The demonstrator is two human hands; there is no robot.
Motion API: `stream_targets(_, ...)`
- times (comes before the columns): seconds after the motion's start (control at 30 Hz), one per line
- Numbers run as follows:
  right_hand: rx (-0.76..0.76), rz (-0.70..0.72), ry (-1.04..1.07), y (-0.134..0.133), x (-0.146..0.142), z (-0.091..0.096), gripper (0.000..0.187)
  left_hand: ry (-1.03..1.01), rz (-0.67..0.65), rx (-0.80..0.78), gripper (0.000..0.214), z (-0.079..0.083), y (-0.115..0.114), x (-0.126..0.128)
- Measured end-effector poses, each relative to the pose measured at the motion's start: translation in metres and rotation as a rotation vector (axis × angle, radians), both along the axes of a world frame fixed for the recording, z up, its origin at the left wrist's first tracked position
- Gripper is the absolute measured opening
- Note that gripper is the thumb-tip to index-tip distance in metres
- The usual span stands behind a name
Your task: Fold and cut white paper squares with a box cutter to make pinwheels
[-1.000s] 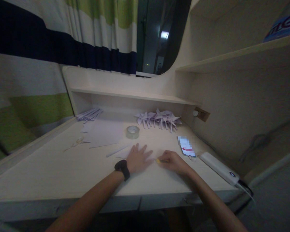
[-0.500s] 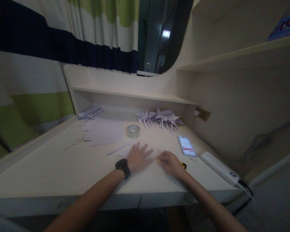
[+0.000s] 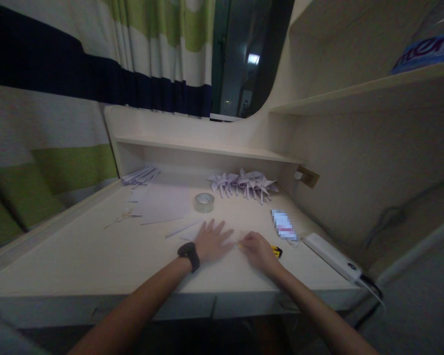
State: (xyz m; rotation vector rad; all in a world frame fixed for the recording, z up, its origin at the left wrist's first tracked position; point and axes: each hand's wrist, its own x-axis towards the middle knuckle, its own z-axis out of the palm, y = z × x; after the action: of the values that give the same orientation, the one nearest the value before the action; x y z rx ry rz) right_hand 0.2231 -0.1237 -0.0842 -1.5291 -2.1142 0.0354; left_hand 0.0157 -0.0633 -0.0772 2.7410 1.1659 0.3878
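My left hand [image 3: 211,241] lies flat on the pale desk [image 3: 96,256] with its fingers spread, pressing a faint sheet of paper; a black watch sits on that wrist. Just to its right, my right hand [image 3: 258,250] is closed round a yellow utility knife [image 3: 277,253]. The knife's yellow tip touches the desk beside my left fingertips, and its yellow-and-black back end sticks out behind the hand.
A tape roll [image 3: 204,202] stands behind my hands, with purple paper pinwheels [image 3: 244,183] at the back. A phone [image 3: 283,226] and a white power bank [image 3: 333,256] lie to the right. Scissors [image 3: 120,217], a paper sheet [image 3: 163,204] and paper strips [image 3: 140,175] lie to the left.
My right hand has slid slightly left and back along the desk, so the knife's back end now shows. My left hand has stayed flat in place.
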Motion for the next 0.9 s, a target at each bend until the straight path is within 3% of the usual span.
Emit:
stream_targets(0.23,0.002,-0.033,0.010,-0.003,-0.002,0.003,0.018,-0.089,0.044,0.052,0.059,0.004,0.010,-0.007)
stream_targets(0.5,-0.014,0.027,0.012,0.001,0.002,0.001,0.019,0.044,0.100,0.072,0.062,-0.012,0.014,-0.018)
stream_targets(0.9,-0.018,-0.019,0.066,-0.002,-0.002,0.003,0.016,0.060,0.148,0.076,0.062,-0.009,0.009,-0.015)
